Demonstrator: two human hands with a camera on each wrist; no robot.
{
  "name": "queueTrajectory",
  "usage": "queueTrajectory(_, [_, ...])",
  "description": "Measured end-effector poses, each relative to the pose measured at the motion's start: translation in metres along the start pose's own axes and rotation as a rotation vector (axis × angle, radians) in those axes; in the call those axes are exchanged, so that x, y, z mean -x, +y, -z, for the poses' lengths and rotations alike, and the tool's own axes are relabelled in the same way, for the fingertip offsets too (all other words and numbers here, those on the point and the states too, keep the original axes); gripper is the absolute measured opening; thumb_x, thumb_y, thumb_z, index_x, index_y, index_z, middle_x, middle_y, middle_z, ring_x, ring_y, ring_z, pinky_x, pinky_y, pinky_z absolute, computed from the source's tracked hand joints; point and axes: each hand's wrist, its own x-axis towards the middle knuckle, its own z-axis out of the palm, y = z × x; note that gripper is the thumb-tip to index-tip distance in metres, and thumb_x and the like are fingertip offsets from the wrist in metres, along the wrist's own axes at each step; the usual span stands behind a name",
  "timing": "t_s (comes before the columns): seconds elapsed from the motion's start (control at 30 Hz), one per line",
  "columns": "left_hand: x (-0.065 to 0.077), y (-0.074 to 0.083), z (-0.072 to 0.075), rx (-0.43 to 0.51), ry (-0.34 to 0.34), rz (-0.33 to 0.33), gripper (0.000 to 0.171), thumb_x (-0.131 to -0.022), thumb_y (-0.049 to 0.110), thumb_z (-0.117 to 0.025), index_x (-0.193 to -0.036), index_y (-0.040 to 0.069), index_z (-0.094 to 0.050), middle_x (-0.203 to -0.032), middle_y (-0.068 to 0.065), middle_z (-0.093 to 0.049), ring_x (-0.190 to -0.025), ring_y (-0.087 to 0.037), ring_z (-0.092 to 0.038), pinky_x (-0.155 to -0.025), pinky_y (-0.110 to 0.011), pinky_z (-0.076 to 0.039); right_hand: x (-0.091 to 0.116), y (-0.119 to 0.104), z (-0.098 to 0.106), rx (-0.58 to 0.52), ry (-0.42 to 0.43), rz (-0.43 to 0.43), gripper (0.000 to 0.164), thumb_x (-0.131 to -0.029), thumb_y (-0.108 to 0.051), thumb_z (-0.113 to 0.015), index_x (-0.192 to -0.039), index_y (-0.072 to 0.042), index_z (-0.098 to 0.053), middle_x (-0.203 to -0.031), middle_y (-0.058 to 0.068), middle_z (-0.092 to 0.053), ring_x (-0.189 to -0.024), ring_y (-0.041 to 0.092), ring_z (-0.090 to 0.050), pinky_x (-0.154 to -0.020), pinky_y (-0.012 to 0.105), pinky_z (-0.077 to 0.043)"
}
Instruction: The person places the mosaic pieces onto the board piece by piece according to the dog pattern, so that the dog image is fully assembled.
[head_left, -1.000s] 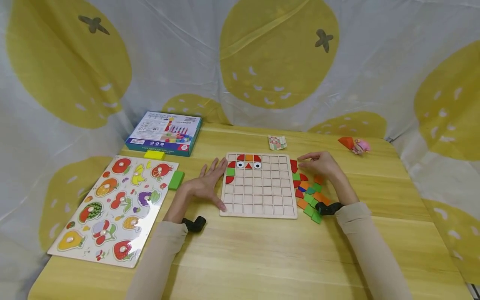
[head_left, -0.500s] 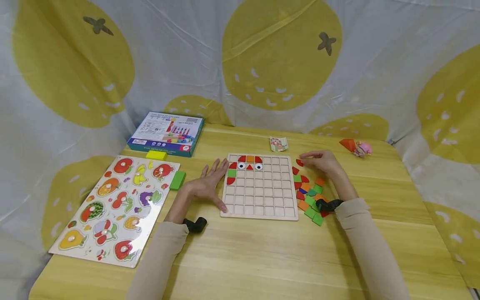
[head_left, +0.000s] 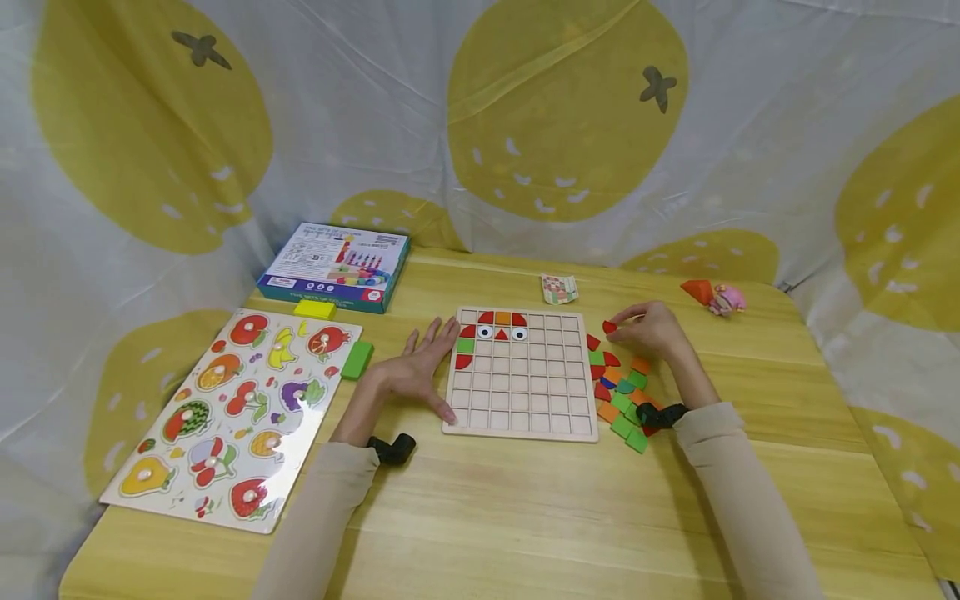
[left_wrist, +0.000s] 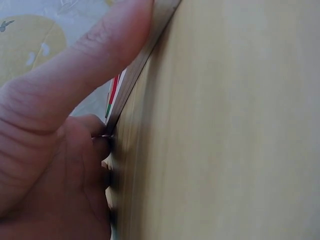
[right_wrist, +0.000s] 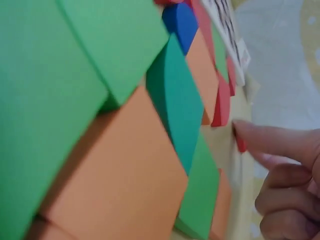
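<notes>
A wooden grid board lies in front of me, its upper left squares filled with red, orange and green tiles and two eye tiles. My left hand rests spread along the board's left edge, thumb at the lower corner, fingers at the upper one. Just right of the board, my right hand pinches a small red rounded tile between thumb and index finger. In the right wrist view that red tile shows only as a sliver at the fingertips. Below this hand spreads a pile of loose tiles, green, orange, red and blue.
A fruit peg puzzle lies at the left, with a green block and a yellow block at its edges. Behind stand a toy box, a small picture card and a pink figurine beside an orange-red piece.
My right hand has drawn a red tile slightly right, away from the board and the other red tiles. The left hand keeps its place on the board's edge.
</notes>
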Motion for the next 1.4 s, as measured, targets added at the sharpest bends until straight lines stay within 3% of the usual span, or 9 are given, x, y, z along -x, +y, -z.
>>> queueTrajectory(0.13, [0.000,0.001,0.000,-0.013,0.001,-0.001,0.147,-0.055,0.056,-0.088,-0.155,0.012,0.010,-0.163,-0.004,0.019,-0.149,-0.028,0.023,-0.119,-0.055,0.016,0.008,-0.005,0.001,0.065,0.018,-0.025,0.035,-0.078,-0.031,-0.080,-0.097,-0.003,-0.071,-0.068,0.002,-0.057,-0.065,0.021,-0.048,-0.057,0.028,-0.042])
queueTrajectory(0.3, [0.000,0.001,0.000,-0.021,0.002,-0.004,0.147,-0.055,0.057,-0.088,-0.155,0.012,0.010,-0.163,-0.005,0.018,-0.149,-0.029,0.022,-0.119,-0.056,0.015,0.013,-0.009,0.001,0.135,-0.022,-0.034,0.043,-0.076,-0.043,-0.079,-0.091,-0.004,-0.070,-0.068,0.002,-0.057,-0.064,0.019,-0.047,-0.056,0.028,-0.041])
queueTrajectory(0.53, [0.001,0.001,0.000,-0.015,0.002,0.001,0.147,-0.055,0.056,-0.088,-0.155,0.012,0.010,-0.163,-0.005,0.018,-0.149,-0.028,0.023,-0.119,-0.055,0.016,0.000,0.001,0.002,-0.036,-0.122,0.042,0.036,-0.081,-0.025,-0.078,-0.114,-0.013,-0.070,-0.057,-0.004,-0.044,-0.054,0.014,-0.039,-0.052,0.026,-0.034])
queueTrajectory(0.67, [0.000,0.001,0.000,-0.020,0.003,0.004,0.146,-0.055,0.056,-0.088,-0.155,0.013,0.009,-0.163,-0.004,0.018,-0.149,-0.027,0.023,-0.119,-0.054,0.016,-0.005,0.006,0.002,-0.044,-0.134,0.056,0.033,-0.081,-0.027,-0.078,-0.109,-0.012,-0.072,-0.061,-0.003,-0.051,-0.058,0.014,-0.042,-0.054,0.026,-0.036])
queueTrajectory(0.87, [0.000,0.000,0.000,-0.020,-0.001,0.007,0.145,-0.056,0.057,-0.087,-0.155,0.013,0.009,-0.163,-0.003,0.018,-0.149,-0.027,0.023,-0.119,-0.055,0.016,-0.005,0.013,0.006,-0.073,-0.122,0.017,0.042,-0.077,-0.032,-0.081,-0.110,-0.009,-0.071,-0.065,-0.007,-0.060,-0.061,0.013,-0.043,-0.058,0.026,-0.037])
queueTrajectory(1.07, [-0.001,-0.001,-0.001,-0.015,0.003,-0.001,0.148,-0.054,0.057,-0.088,-0.155,0.013,0.010,-0.163,-0.004,0.017,-0.149,-0.028,0.022,-0.119,-0.056,0.015,-0.006,0.021,0.008,-0.160,-0.153,0.026,0.042,-0.080,-0.026,-0.079,-0.116,-0.006,-0.070,-0.054,-0.007,-0.046,-0.053,0.010,-0.030,-0.052,0.027,-0.027])
queueTrajectory(1.4, [0.000,0.000,0.000,-0.016,0.001,-0.001,0.147,-0.055,0.057,-0.087,-0.155,0.013,0.010,-0.163,-0.004,0.018,-0.149,-0.028,0.023,-0.119,-0.055,0.015,-0.003,0.013,0.005,-0.146,-0.097,0.034,0.040,-0.079,-0.030,-0.080,-0.108,-0.004,-0.071,-0.052,-0.010,-0.034,-0.050,0.011,-0.030,-0.051,0.028,-0.027])
